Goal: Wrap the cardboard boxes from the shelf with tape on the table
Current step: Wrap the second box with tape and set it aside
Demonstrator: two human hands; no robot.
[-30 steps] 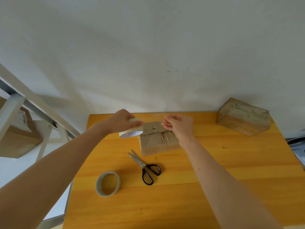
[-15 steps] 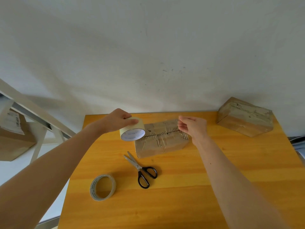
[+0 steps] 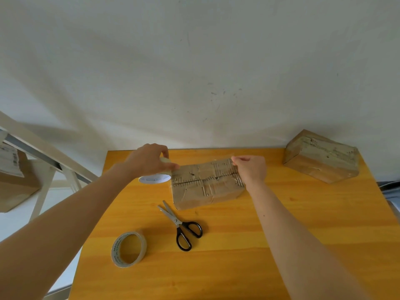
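A worn cardboard box [image 3: 205,187] lies on the yellow table [image 3: 259,245], its torn top facing up. My left hand [image 3: 149,160] grips a roll of clear tape [image 3: 155,177] just beyond the box's left end. My right hand [image 3: 251,168] pinches the free end of the tape at the box's right end. A clear strip of tape [image 3: 201,163] stretches between both hands over the box top.
A second tape roll [image 3: 128,249] and black-handled scissors [image 3: 181,227] lie in front of the box. Another taped cardboard box [image 3: 320,156] sits at the table's far right corner. A white shelf [image 3: 43,156] with a box [image 3: 15,182] stands left.
My right hand has pulled the tape end from the box's middle to its right end, drawing the strip out. The left hand with the roll stayed at the box's left end.
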